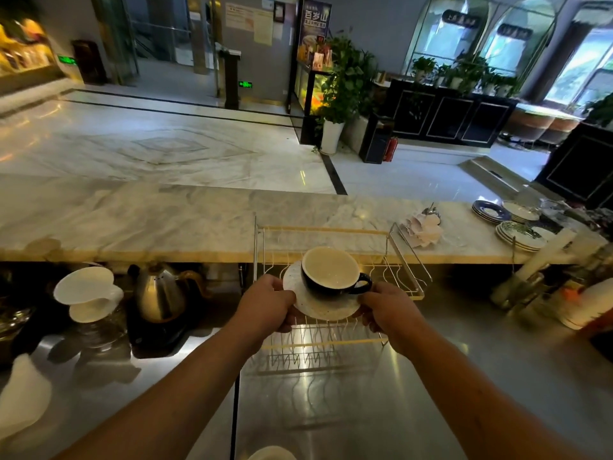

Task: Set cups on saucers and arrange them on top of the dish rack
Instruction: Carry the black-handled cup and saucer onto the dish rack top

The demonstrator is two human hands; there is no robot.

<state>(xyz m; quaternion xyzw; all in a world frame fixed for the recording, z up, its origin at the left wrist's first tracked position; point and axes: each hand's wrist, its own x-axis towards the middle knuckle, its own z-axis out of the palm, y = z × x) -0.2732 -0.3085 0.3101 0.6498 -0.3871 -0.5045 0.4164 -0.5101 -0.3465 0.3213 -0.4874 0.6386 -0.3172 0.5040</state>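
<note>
Fingers (pixel 288 322) curling under both sides of a white saucer (pixel 326 308), thumbs pressing on its rim. Sitting far left on the steel counter (pixel 348 410): a white dripper (pixel 87 292), then a metal kettle (pixel 161 293). Left hand (pixel 265 303) gripping the saucer's left edge; right hand (pixel 386 308) gripping its right. Resting upright on the saucer, a dark cup (pixel 331 273), handle pointing right. Hovering just over the wire rack (pixel 338 283). Lying far right on the marble ledge: stacked plates (pixel 520 232).

you see a cup (pixel 331 273), dark navy outside, cream inside | its saucer (pixel 326 308) white with fine dark speckles | dish rack (pixel 341 343) pale cream wire | counter ledge (pixel 149 220) white marble, grey veins | stacked plates (pixel 520 235) white with green leaf pattern
</note>
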